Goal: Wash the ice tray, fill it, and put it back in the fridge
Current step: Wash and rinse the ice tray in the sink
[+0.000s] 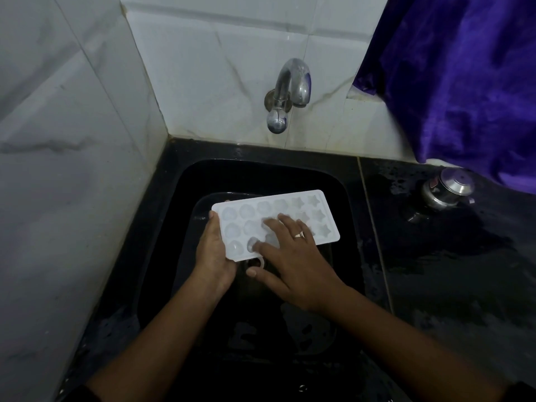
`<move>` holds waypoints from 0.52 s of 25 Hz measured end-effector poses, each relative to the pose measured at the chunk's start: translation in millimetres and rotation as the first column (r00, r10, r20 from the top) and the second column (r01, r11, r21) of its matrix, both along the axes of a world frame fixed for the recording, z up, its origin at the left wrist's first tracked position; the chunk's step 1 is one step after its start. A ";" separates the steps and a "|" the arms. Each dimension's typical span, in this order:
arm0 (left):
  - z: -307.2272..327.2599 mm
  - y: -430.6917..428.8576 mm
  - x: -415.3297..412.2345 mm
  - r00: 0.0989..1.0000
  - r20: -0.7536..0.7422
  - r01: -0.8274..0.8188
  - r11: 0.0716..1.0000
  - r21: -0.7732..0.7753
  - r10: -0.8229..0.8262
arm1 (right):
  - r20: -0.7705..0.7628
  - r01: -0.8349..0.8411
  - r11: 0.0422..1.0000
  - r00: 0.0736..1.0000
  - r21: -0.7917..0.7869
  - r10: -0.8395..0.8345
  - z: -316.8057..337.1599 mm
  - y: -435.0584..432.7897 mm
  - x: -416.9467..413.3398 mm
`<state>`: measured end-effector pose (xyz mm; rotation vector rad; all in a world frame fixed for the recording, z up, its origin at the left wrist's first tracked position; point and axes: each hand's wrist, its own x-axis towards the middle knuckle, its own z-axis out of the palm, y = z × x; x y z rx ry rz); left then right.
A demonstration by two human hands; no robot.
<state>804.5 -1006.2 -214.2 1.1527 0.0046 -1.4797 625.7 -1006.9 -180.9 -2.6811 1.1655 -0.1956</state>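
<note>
Dim, cool light leaves the black sink (200,178) murky, the tap (293,82) glinting and wall tiles (72,134) bowed.

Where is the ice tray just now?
In the head view, the ice tray is over the black sink, before the tap; the left hand grips its left end, the right hand presses on top.

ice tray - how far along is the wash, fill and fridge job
Early: nothing looks finished. Washing is in hand: the left hand grips one end of the ice tray over the sink while the right hand presses its fingers on the cavities. No water shows at the tap. Filling and the fridge remain.
</note>
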 end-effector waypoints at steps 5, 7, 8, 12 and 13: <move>-1.7 -2.8 -7.0 0.997 -0.068 0.023 0.999 0.023 -0.021 | 0.002 0.048 0.999 0.999 0.002 -0.048 -1.5 3.3 13.3; -3.4 -2.8 -4.6 0.997 -0.077 0.026 0.999 0.029 -0.024 | -0.024 0.015 1.000 1.000 -0.004 -0.015 -5.5 8.2 11.9; -5.5 -1.6 -4.1 0.997 -0.069 0.028 0.999 0.027 -0.026 | -0.025 0.016 1.000 1.000 -0.005 -0.016 -5.5 6.6 10.6; -11.7 -2.3 -2.4 0.998 -0.059 0.023 1.000 0.005 -0.023 | 0.015 0.070 0.998 0.997 0.003 -0.070 -2.3 3.0 13.2; -10.7 -2.8 -1.2 0.997 -0.070 0.028 1.000 0.006 -0.027 | -0.001 0.048 0.999 0.999 0.000 -0.048 -4.7 6.1 14.3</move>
